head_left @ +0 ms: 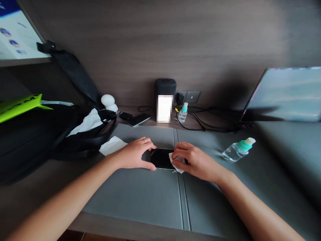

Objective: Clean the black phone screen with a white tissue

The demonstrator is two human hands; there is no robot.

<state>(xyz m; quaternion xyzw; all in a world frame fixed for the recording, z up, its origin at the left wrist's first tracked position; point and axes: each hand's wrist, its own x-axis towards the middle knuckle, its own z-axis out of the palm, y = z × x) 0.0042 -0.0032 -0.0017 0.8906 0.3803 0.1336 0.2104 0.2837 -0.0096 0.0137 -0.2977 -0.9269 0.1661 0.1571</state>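
Observation:
A dark-screened smartphone (pixel 162 158) lies sideways on the grey desk mat, screen up. My left hand (pixel 136 152), a ring on one finger, grips its left end, with the thumb at the near edge and fingers at the far edge. Pressed to the phone's right end is a white tissue (pixel 177 164), pinched in the fingers of my right hand (pixel 192 159). Part of the tissue and the phone's right end are hidden under that hand. Just behind my left wrist lies another white tissue (pixel 113 145).
A spray bottle (pixel 238 150) with a teal top leans at right near a monitor (pixel 288 95). A smaller spray bottle (pixel 183 112), cables, a black speaker-like box (pixel 165 86) and another phone (pixel 139 119) line the back. A black bag (pixel 35 140) fills the left.

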